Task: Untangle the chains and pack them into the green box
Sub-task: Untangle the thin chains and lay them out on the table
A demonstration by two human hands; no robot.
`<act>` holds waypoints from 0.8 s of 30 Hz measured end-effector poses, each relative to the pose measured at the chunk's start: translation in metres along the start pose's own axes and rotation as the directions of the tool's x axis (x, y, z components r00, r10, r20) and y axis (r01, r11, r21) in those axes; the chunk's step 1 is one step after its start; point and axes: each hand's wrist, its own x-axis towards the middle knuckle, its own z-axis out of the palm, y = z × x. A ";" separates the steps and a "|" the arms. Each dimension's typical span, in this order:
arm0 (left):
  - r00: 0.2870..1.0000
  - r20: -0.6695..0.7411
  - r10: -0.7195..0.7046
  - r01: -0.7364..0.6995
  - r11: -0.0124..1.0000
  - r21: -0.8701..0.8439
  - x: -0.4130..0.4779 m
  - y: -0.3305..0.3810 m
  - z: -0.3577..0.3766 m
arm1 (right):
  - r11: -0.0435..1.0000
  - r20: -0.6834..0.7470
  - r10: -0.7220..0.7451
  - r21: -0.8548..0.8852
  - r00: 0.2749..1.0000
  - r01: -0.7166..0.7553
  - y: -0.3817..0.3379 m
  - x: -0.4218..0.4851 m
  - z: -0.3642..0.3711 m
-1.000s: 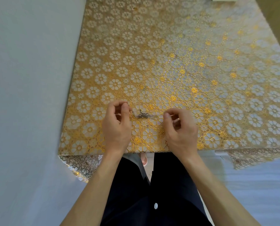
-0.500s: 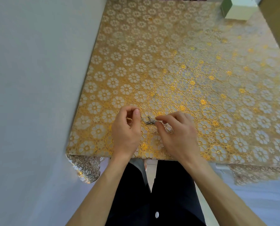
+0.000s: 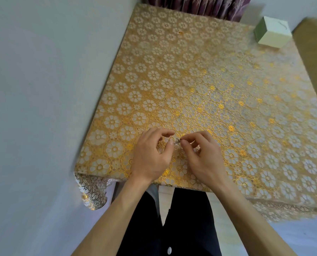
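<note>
Both hands have closed in on the tangled chains (image 3: 177,141) near the table (image 3: 227,100) front edge; left hand (image 3: 151,156) and right hand (image 3: 202,155) pinch them. Untangling continues; green box (image 3: 273,32) sits far beyond.

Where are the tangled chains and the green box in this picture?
tangled chains (image 3: 177,142): head view, on the small grey knot near the table's front edge.
green box (image 3: 261,30): head view, on its green side wall.

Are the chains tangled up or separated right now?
Tangled: the chains form one small bunched clump, pinched between the left hand and the right hand.
</note>
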 end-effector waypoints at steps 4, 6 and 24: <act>0.996 0.049 0.074 -0.076 0.997 0.032 0.000 0.000 0.001 | 0.985 0.000 0.076 0.157 0.997 -0.075 -0.008 -0.002 -0.003; 0.995 0.046 0.090 -0.092 0.995 0.047 0.001 -0.001 0.003 | 0.974 0.004 0.103 0.203 0.995 -0.102 -0.009 -0.002 -0.003; 0.994 0.087 0.066 -0.070 0.996 0.047 0.003 -0.005 0.006 | 0.893 -0.038 0.203 0.417 0.978 -0.169 0.003 -0.019 0.005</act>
